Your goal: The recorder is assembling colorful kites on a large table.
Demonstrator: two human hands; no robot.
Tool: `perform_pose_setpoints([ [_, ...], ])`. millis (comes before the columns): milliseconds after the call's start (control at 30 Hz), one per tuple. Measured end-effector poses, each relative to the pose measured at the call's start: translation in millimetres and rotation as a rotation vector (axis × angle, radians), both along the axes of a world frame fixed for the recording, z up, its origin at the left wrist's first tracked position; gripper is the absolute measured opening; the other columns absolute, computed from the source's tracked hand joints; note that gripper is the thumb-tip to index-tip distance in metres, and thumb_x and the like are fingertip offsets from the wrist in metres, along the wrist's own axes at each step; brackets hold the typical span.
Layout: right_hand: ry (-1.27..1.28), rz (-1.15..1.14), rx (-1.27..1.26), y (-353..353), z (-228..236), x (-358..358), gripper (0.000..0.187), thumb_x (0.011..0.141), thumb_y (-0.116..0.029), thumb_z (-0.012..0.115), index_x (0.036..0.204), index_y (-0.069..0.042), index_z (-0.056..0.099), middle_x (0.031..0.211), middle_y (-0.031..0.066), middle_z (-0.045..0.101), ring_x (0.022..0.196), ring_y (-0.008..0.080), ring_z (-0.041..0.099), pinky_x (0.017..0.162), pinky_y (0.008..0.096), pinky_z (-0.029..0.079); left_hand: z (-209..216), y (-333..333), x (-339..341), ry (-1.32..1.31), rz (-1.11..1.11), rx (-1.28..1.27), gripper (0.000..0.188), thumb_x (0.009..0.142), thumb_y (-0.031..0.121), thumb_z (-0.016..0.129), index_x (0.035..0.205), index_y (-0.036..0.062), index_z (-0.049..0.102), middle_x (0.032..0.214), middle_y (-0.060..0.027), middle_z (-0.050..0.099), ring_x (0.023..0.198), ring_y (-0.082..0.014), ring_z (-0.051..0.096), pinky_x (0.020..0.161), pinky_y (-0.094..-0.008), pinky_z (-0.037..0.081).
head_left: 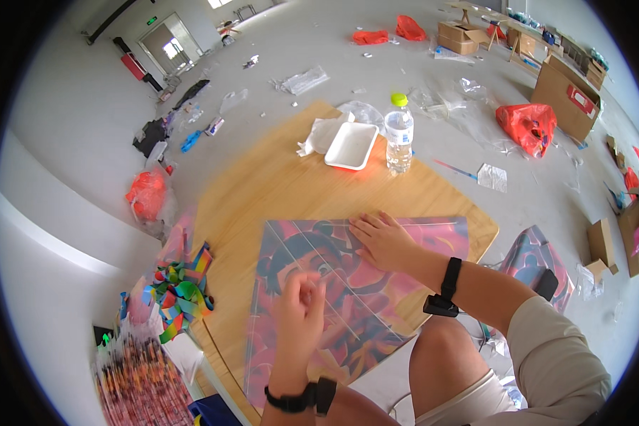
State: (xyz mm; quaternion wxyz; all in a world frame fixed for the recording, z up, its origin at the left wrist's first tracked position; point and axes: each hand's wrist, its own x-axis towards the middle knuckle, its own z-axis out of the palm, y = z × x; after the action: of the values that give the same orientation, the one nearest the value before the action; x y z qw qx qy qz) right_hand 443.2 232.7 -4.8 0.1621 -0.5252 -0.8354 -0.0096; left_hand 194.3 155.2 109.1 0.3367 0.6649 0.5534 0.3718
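Note:
A large pink and red printed kite sheet (412,238) with thin rods across it lies on the low round wooden table (277,184). My right hand (383,240) presses flat on the sheet near its upper middle, fingers spread. My left hand (299,304) hovers over the sheet's lower left part, blurred, with fingers bent together; whether it pinches anything is unclear. Both wrists wear black bands.
A white foam tray (351,145), crumpled tissue (318,135) and a water bottle with a green cap (399,135) stand at the table's far side. Rainbow ribbons (181,291) and stacked printed packs (138,380) lie left. Red bags (529,124), cardboard boxes (566,96) and plastic wrappers litter the floor.

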Motion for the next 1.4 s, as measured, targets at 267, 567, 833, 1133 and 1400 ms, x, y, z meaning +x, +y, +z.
perform_pose_setpoints([
  [267, 0.997, 0.215, -0.297, -75, 138, 2, 0.033, 0.107, -0.035, 0.048, 0.101, -0.006, 0.063, 0.104, 0.0089, 0.065, 0.100, 0.0284, 0.062, 0.093, 0.0526, 0.048, 74, -151, -83, 0.086, -0.059, -0.161, 0.015, 0.097, 0.006, 0.064, 0.110, -0.0019, 0.066, 0.089, -0.0070, 0.069, 0.081, -0.0133, 0.067, 0.073, -0.0282, 0.051],
  [567, 1.540, 1.793, -0.575, -295, 335, 5, 0.064, 0.111, -0.046, 0.038, 0.058, -0.010, 0.041, 0.054, 0.0068, 0.046, 0.047, 0.0217, 0.046, 0.077, 0.0511, 0.053, -4, -228, -42, 0.545, -0.220, 0.102, 0.042, 0.093, 0.020, 0.068, 0.128, -0.0018, 0.060, 0.123, -0.0211, 0.066, 0.117, -0.0381, 0.062, 0.097, -0.0479, 0.050],
  [833, 1.563, 1.819, -0.599, -385, 382, 11, 0.059, 0.111, -0.039, 0.043, 0.058, -0.011, 0.044, 0.057, 0.0032, 0.043, 0.050, 0.0198, 0.047, 0.097, 0.0548, 0.056, -103, -196, 24, 0.786, -0.093, 0.329, 0.076, 0.095, 0.043, 0.063, 0.154, 0.0012, 0.039, 0.160, -0.0213, 0.038, 0.144, -0.0437, 0.038, 0.116, -0.0578, 0.032],
  [1133, 1.655, 1.656, -0.503, -438, 389, 27, 0.062, 0.111, -0.033, 0.041, 0.056, -0.007, 0.052, 0.057, 0.0076, 0.048, 0.053, 0.0238, 0.054, 0.095, 0.0522, 0.058, -116, -178, 24, 0.841, -0.122, 0.135, 0.072, 0.100, 0.049, 0.054, 0.160, 0.0152, 0.034, 0.168, -0.0118, 0.027, 0.153, -0.0419, 0.024, 0.120, -0.0663, 0.021],
  [1400, 1.691, 1.609, -0.482, -463, 398, 39, 0.062, 0.111, -0.030, 0.042, 0.057, -0.004, 0.057, 0.058, 0.0096, 0.050, 0.053, 0.0242, 0.054, 0.091, 0.0506, 0.059, -114, -160, 14, 0.819, -0.169, 0.031, 0.070, 0.102, 0.049, 0.051, 0.161, 0.0168, 0.031, 0.170, -0.0103, 0.021, 0.156, -0.0404, 0.017, 0.121, -0.0665, 0.016],
])
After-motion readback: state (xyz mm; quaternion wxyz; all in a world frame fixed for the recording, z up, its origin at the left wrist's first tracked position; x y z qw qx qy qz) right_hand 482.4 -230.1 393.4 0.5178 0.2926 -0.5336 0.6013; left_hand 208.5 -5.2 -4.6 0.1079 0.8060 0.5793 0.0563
